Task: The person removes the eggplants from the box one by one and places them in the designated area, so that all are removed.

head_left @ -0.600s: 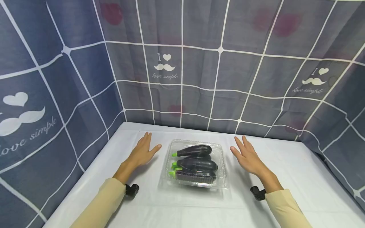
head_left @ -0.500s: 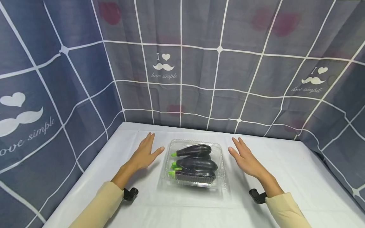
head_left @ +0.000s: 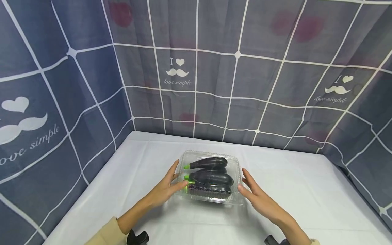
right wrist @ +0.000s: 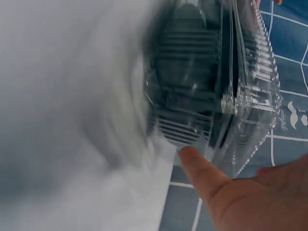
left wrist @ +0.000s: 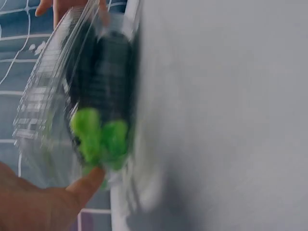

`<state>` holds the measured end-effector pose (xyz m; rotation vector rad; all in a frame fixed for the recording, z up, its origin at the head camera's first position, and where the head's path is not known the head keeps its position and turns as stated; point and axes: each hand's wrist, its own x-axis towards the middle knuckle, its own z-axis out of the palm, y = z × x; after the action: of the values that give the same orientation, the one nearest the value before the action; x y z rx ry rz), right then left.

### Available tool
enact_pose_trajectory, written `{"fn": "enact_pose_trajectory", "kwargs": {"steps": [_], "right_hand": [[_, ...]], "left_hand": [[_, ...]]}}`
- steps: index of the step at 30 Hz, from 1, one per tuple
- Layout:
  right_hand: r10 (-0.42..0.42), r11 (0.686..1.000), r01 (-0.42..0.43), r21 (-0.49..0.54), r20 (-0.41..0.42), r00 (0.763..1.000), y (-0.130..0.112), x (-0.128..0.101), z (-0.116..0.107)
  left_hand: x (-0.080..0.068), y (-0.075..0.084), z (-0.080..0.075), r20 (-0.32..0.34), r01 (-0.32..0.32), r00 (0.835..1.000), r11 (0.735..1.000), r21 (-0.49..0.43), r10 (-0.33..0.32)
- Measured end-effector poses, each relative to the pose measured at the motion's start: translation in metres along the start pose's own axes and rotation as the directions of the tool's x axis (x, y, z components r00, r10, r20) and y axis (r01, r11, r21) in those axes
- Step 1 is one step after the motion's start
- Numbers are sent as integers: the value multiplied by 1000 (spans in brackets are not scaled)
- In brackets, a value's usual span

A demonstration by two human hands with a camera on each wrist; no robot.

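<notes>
A clear plastic clamshell box (head_left: 235,166) with a ridged rim sits on the white table, with several dark eggplants (head_left: 211,177) inside. Their bright green stems (left wrist: 91,134) point left. My left hand (head_left: 163,191) is at the box's left side, thumb by the front corner and fingers reaching along the side. On the opposite side my right hand (head_left: 260,200) has its fingers extended, the thumb by the near right corner. In the right wrist view that thumb (right wrist: 202,173) comes right up to the ridged wall. Both hands' fingers look fairly straight.
The white cloth-covered table (head_left: 147,153) spreads around the box. A grey-blue gridded curtain (head_left: 214,75) with printed hearts and moustaches hangs behind and on both sides. A black wrist camera mount (head_left: 137,238) sits on the left wrist, another (head_left: 272,240) on the right.
Both hands have moved inward and nearer to me, from well apart on either side to right at the box's sides. The box has stayed in place.
</notes>
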<state>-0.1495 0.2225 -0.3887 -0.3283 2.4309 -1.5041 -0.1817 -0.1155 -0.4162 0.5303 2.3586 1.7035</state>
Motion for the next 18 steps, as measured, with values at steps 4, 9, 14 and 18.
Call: {"fn": "enact_pose_trajectory", "kwargs": {"steps": [4,9,14,18], "right_hand": [[-18,998,19,65,-18,1000,5,-8,3],[-26,988,24,151,12,1000,10,-13,6],[-26,985,21,170,29,999,13,-15,8],[-26,987,23,160,15,1000,16,-13,10]], "left_hand": [[-7,-3,6,-18,-24,1000,998,-61,23],[-13,-7,13,-28,-21,999,996,-90,19],[-14,-7,17,-38,-14,999,993,-113,9],[-15,-7,20,-41,0,999,992,-125,-5]]}}
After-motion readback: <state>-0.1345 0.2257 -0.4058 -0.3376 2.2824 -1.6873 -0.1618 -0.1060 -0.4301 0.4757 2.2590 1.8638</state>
